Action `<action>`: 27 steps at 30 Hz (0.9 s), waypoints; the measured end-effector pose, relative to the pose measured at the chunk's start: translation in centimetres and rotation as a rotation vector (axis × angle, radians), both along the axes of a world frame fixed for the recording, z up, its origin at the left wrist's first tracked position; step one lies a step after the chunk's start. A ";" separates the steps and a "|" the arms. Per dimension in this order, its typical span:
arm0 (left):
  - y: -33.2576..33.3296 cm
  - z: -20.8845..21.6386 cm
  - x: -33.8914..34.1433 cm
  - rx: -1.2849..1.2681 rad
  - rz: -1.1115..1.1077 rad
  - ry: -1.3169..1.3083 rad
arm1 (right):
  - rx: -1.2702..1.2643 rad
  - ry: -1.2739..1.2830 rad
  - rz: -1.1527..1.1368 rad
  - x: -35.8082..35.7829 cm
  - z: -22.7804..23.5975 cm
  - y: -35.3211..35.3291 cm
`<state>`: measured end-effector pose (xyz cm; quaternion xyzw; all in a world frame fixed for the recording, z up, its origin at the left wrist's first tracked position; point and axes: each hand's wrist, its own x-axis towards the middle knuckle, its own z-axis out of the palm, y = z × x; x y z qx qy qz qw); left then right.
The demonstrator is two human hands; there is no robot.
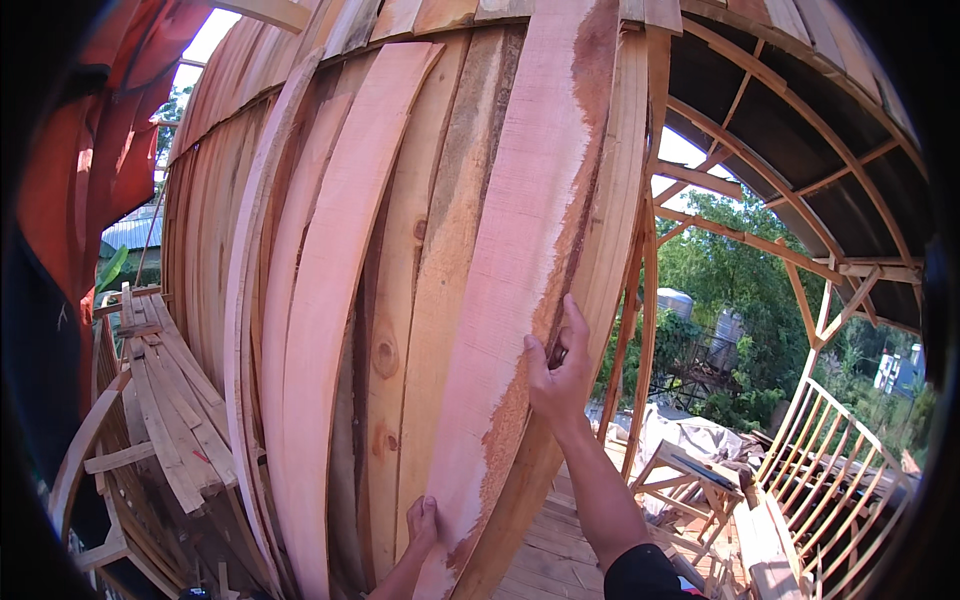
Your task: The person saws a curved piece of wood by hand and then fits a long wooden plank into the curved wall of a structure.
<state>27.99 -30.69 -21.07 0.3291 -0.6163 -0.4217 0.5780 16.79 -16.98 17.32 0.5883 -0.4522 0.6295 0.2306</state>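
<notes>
A long pinkish plank (500, 240) with a rough brown bark edge stands upright in front of me, tilted, its top running out of view. My right hand (562, 380) is at its bark-edged right side, thumb on the face and fingers curled at the edge. Lower down, my left hand (422, 525) closes on the plank's left edge, its fingers partly hidden. Behind it, several upright boards lean side by side, among them a knotty yellowish board (388, 350) and another pink plank (345, 200).
At the left, short wooden strips (175, 410) lie piled beside a red-orange tarp (125, 150). To the right are a slatted wooden railing (835, 480), a small wooden frame (690, 480) and a plank floor (550, 550). An arched dark roof (800, 130) hangs above.
</notes>
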 end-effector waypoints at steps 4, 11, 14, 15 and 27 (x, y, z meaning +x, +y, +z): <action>2.1 0.4 0.6 0.040 -0.007 -0.007 | -0.191 0.010 0.111 -0.5 -0.8 -1.0; 4.3 0.8 1.9 0.063 0.006 0.046 | -0.181 0.005 0.101 -1.3 -1.9 -1.2; 5.6 0.5 2.8 0.014 0.039 0.009 | -0.209 0.031 0.113 -2.2 -2.4 -1.5; 5.8 0.5 3.2 0.008 0.053 0.009 | -0.222 0.033 0.134 -2.2 -2.4 -1.6; 7.6 2.2 4.1 0.044 0.019 0.034 | -0.184 -0.056 0.214 -0.7 -1.4 -1.2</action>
